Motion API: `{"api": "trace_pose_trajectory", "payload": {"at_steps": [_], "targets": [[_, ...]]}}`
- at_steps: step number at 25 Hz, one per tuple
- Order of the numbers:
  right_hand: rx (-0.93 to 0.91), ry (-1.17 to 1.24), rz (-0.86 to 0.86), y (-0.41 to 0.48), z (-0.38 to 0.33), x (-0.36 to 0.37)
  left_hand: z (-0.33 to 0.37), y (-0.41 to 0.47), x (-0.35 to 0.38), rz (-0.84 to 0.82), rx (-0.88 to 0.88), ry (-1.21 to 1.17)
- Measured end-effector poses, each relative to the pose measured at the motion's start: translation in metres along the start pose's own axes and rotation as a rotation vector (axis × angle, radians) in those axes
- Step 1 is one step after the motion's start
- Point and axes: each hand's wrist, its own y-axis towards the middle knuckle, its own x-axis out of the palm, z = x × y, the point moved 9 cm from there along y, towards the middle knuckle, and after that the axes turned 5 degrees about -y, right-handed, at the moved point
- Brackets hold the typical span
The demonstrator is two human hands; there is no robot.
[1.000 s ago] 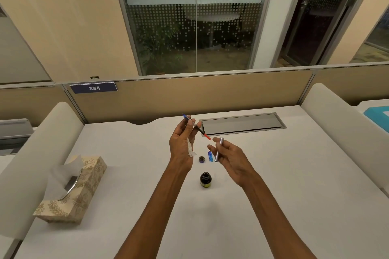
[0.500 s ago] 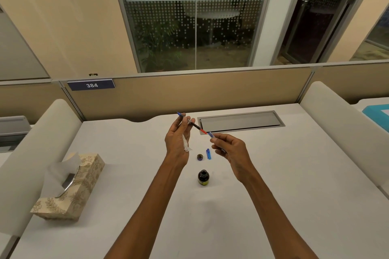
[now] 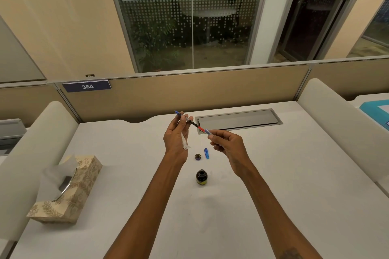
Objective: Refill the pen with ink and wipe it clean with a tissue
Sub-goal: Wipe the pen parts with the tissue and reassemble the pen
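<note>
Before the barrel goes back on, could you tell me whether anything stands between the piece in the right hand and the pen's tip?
Nothing visible does. The left hand holds the pen in the air with its red end toward the right hand, whose barrel piece already meets that end. The tissue is tucked in the left palm, below the pen.

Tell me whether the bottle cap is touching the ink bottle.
Apart. The head view shows the bottle cap lying on the table beyond the ink bottle, with bare tabletop between them.

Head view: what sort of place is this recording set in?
Most likely an open-plan office: a white desk fenced by a low partition, a numbered plate reading 384, and a glass wall behind.
</note>
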Motion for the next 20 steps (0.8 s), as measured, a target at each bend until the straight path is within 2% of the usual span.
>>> {"api": "trace_pose_trajectory", "payload": {"at_steps": [20], "targets": [[-0.055,-0.099,0.015,-0.0016,-0.0083,0.0029,-0.005,-0.0035,0.0006,-0.008,-0.014,-0.028]]}}
